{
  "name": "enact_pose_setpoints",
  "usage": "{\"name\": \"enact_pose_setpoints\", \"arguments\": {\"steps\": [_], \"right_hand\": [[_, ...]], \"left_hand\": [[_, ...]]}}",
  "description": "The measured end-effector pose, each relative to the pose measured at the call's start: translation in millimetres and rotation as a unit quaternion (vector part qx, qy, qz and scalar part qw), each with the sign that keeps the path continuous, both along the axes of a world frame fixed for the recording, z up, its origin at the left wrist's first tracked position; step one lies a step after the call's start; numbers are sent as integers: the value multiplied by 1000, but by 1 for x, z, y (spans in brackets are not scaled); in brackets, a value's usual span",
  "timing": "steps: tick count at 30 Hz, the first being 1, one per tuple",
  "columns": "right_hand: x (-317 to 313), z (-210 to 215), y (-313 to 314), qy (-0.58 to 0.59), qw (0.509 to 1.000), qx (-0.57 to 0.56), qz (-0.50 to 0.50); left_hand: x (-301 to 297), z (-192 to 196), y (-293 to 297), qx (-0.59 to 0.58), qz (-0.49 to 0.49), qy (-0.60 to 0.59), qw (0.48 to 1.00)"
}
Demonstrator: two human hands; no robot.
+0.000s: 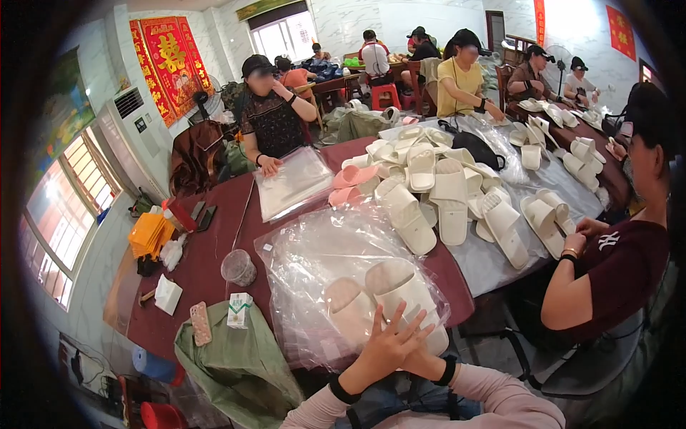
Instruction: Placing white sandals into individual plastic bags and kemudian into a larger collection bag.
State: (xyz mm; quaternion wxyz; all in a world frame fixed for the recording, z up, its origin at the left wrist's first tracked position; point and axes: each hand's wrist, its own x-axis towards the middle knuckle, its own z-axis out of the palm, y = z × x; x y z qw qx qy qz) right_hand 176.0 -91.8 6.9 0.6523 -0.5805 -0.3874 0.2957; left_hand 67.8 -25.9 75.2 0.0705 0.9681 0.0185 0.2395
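Left hand (389,345): nearer — fingers spread wide
Right hand (428,363): mostly hidden behind it — cannot tell its grip
Slipper pair (391,279): just beyond, on the tabletop (196,275), amid clear plastic (307,261)
Long axis: away from the body, far ends slanting left

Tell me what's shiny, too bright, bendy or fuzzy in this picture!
In the head view, white glare streaks the clear plastic; in the head view, the left window is washed out and tilts beside the dark, rounded rim; also in the head view, the left hand looks fairly sharp, the far people softer.
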Motion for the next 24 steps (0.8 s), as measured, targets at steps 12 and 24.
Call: {"name": "enact_pose_setpoints", "arguments": {"steps": [12,24], "right_hand": [[17,21,28,-14,998,4,-66],[-6,19,45,-297,939,-104,-137]], "left_hand": [[-22,-11,-18,-40,-53,-13,998],[-47,-60,4,-554,206,-227,774]]}}
